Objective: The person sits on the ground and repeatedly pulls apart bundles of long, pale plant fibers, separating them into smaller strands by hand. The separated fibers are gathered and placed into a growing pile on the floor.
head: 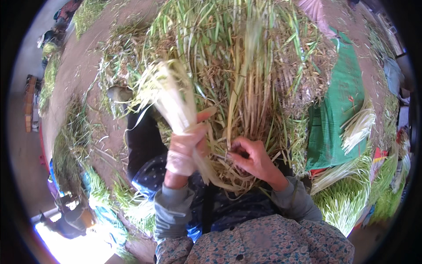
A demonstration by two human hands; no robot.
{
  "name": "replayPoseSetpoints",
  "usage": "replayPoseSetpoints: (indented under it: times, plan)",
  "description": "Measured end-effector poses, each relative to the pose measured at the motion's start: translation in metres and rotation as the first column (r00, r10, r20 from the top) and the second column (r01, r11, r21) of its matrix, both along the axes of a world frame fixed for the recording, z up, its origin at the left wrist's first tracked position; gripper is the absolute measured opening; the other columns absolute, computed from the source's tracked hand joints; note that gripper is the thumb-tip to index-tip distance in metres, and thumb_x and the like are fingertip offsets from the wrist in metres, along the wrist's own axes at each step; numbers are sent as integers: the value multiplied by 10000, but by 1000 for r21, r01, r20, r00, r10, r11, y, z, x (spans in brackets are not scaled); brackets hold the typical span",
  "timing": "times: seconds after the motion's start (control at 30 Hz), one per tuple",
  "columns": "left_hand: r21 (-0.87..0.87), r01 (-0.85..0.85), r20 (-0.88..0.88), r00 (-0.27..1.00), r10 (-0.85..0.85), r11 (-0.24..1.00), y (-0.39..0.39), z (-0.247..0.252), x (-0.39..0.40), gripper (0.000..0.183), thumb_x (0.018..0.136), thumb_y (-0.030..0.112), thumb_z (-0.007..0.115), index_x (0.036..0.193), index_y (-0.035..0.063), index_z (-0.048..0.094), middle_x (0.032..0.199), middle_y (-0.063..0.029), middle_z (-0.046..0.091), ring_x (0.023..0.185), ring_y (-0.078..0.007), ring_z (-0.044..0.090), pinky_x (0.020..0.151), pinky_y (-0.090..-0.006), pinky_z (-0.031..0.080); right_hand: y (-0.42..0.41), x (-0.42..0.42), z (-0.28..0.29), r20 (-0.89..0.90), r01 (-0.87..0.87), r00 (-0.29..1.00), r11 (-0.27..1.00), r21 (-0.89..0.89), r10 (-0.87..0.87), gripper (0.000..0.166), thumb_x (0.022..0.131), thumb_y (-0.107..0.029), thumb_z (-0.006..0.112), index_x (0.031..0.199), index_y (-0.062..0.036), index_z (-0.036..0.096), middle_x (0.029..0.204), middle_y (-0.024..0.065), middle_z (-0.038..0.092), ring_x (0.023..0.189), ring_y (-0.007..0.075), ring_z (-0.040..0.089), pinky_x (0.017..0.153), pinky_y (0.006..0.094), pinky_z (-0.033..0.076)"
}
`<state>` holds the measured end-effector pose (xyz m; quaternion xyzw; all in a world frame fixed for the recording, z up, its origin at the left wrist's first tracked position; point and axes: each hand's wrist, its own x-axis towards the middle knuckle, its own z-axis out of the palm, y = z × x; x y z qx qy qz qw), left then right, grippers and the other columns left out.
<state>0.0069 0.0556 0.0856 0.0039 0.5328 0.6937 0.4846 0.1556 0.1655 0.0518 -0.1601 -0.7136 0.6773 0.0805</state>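
My left hand (pixel 188 142), with a pale wrap around the wrist, is closed around a bundle of pale, stripped plant stalks (pixel 174 99). The bundle's frayed ends point up and left, and its other end hangs below the hand. My right hand (pixel 247 158) pinches the lower end of a long yellowish stalk (pixel 230 128) between thumb and fingertips. Behind it stands a large heap of long green-leaved stalks (pixel 211 46) with brown lower ends. Loose pale peelings (pixel 227 184) lie over my lap, just below my hands.
A green woven sack (pixel 336 132) lies right of the heap with a small pale bundle (pixel 359 127) on it. Cut green stalks (pixel 346 201) are piled at lower right. Plant litter (pixel 69 151) covers the floor at left. Another person (pixel 49 46) is at far upper left.
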Motion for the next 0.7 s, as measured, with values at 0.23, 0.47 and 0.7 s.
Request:
replayPoseSetpoints:
  times: [0.23,0.47,0.7]
  plan:
    - [-233,111,-52,991,-126,966,14,-14,2,157,771,99,608,910,28,597,577,27,504,432,-48,421,396,-182,316,-23,6,-16,-28,-78,996,992,102,82,201,764,-165,651,864,-45,526,673,147,581,566,334,571,494,380,437]
    - [-280,184,-218,944,-249,942,19,-12,4,96,808,141,568,761,59,582,510,31,450,436,-68,408,405,-212,288,25,-49,-5,0,184,978,865,-466,-207,246,861,-203,561,967,19,554,563,8,503,398,58,432,335,203,334]
    - [-211,-135,-13,991,135,968,17,-26,-10,117,799,143,576,818,34,612,485,50,418,384,-62,351,361,-193,254,-2,4,-3,8,164,982,837,-522,-188,143,870,-123,525,835,9,567,490,9,485,356,83,448,338,216,338]
